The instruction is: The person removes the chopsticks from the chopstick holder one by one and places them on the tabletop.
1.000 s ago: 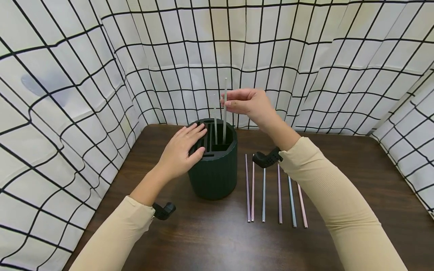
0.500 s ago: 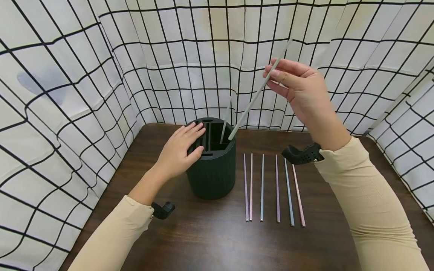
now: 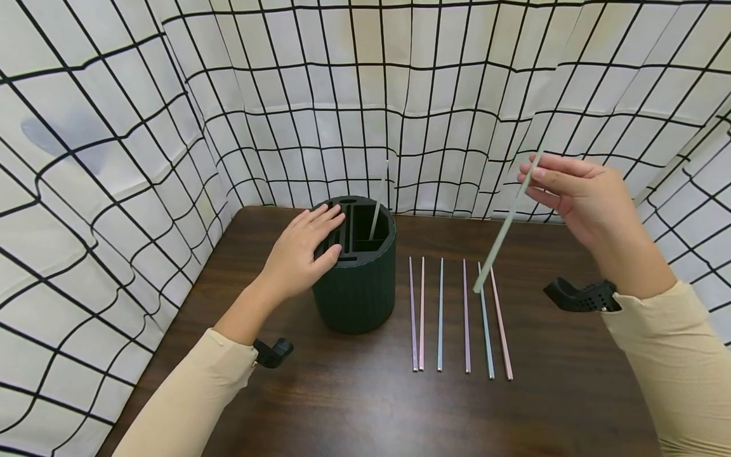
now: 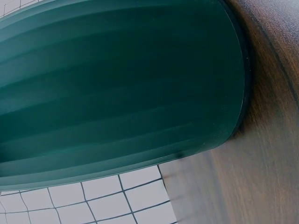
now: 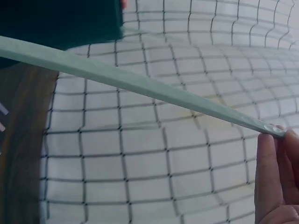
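A dark green ribbed utensil holder (image 3: pixel 356 298) stands upright on the table, its top split into slots and a larger compartment. My left hand (image 3: pixel 299 254) rests flat on the slotted side of its rim, fingers spread. In the left wrist view only the holder's ribbed wall (image 4: pixel 117 84) shows, not the hand. Out to the right, my right hand (image 3: pixel 594 197) pinches a pale green chopstick (image 3: pixel 502 231) near its upper end. The chopstick slants down to the left, its lower tip above the table. One more pale chopstick (image 3: pixel 378 206) leans in the holder's large compartment.
Several chopsticks lie in a loose row right of the holder: purple (image 3: pixel 412 317), pink (image 3: pixel 422 317) and blue (image 3: pixel 440 317) ones, then another purple, blue and pink (image 3: pixel 501 324). A white, black-gridded curtain (image 3: pixel 445 127) surrounds the brown wooden table (image 3: pixel 354 406).
My right hand has lifted the pale green chopstick out of the holder, then carried it right and lower, over the row. The left hand has stayed on the holder.
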The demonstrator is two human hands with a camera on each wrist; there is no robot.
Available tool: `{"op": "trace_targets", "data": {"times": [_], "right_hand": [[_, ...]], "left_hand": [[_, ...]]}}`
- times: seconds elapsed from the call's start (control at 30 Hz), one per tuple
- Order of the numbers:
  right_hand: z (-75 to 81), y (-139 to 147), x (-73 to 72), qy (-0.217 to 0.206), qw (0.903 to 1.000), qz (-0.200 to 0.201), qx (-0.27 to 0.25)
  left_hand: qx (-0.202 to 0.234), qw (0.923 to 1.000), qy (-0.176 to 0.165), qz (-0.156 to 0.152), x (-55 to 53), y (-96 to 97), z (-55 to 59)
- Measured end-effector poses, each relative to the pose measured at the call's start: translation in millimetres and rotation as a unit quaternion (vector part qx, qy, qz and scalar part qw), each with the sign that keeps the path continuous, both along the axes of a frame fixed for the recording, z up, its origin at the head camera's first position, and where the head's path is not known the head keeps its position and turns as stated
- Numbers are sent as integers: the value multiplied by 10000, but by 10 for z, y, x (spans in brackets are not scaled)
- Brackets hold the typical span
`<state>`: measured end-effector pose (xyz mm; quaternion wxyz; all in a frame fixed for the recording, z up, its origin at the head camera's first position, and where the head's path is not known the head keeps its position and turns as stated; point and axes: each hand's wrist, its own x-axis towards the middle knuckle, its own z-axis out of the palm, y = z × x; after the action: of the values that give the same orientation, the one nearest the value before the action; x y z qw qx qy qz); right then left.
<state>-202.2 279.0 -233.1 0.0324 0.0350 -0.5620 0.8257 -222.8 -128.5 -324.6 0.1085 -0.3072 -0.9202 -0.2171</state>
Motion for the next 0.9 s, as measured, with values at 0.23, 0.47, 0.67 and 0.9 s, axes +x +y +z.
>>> {"op": "trace_targets", "data": {"times": [0.23, 0.47, 0.67, 0.9], "right_hand": [[-478, 483, 5, -1086, 9924, 216, 536], [-958, 840, -51, -2071, 9754, 648, 394], [-1336, 1019, -164, -2601, 9564, 1112, 731], [-1627, 1024, -239, -2853, 9444, 1277, 1021]], "left_hand": [[25, 10000, 23, -24, 13, 15, 4], [58, 10000, 43, -15, 20, 8, -7], [84, 9999, 54, 1, 16, 0, -10], [62, 10000, 33, -15, 10, 7, -8]]}}
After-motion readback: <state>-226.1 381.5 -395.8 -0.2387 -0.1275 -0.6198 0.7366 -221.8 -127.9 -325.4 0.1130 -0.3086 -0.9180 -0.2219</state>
